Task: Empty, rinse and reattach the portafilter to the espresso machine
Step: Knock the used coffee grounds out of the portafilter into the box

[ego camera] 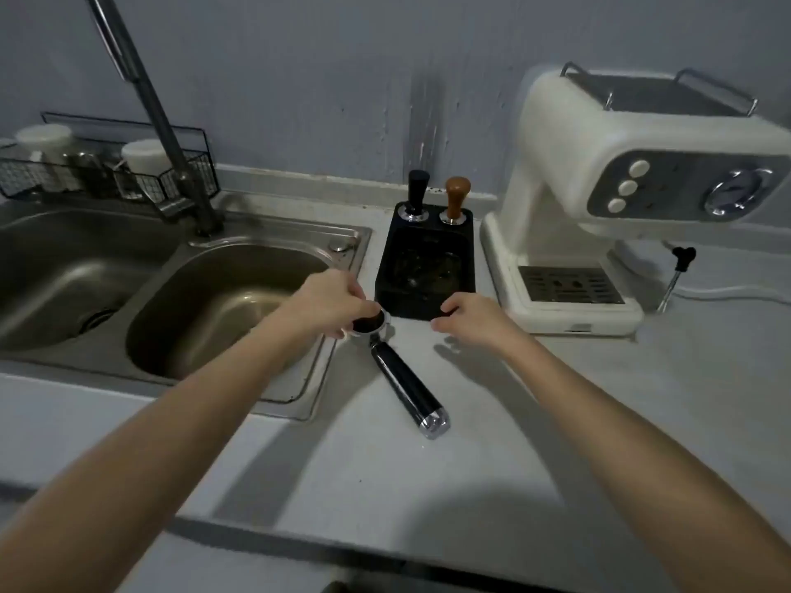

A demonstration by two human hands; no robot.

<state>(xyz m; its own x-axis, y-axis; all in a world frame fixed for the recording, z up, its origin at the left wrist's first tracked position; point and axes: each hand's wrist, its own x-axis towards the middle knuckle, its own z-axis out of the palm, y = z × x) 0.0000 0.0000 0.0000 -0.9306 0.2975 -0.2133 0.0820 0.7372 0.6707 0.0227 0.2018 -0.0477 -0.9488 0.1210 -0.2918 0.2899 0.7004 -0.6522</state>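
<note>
Grey wall and pale, matte counter [471, 485] frame the scene. At far left a brushed steel double sink [239, 301] sits under a tall tap [150, 104], its basins dry-looking. Just right of the sink rim, the left hand [329, 301] curls over the portafilter [385, 357], fingers closed on the round metal basket, which lies on the counter and looks full of dark grounds; its glossy black handle points near-right. So emptying looks not yet done; rinsing and reattaching remain. Behind stands a black knock box [426, 267]. The right hand [471, 314] hovers half-curled, empty. Far right, the cream espresso machine [620, 199].
</note>
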